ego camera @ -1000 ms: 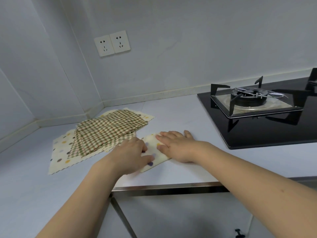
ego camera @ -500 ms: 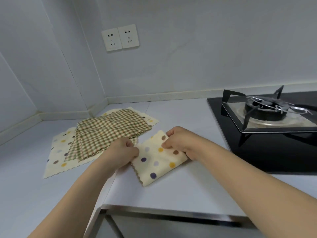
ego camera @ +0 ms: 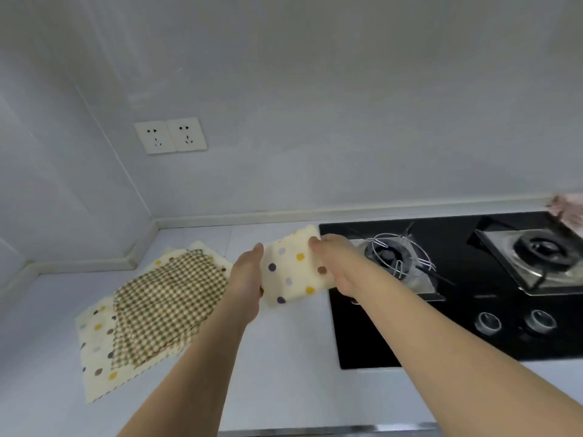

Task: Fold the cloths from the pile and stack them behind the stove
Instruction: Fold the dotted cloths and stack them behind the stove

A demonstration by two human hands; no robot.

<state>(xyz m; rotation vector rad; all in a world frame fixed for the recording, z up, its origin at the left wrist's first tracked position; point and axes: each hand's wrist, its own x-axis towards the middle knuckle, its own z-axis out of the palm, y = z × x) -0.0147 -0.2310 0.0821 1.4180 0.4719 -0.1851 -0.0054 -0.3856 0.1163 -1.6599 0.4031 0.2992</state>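
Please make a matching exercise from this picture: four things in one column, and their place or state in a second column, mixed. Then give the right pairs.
Things:
1. folded dotted cloth
2. checked cloths
3. sockets
4. knobs

Places or states:
A. on the wall
B. on the front of the black stove
C. held between both hands, left hand and right hand
D. lying on a flat dotted cloth on the counter

Pairs: 1-C, 2-D, 3-A, 4-B
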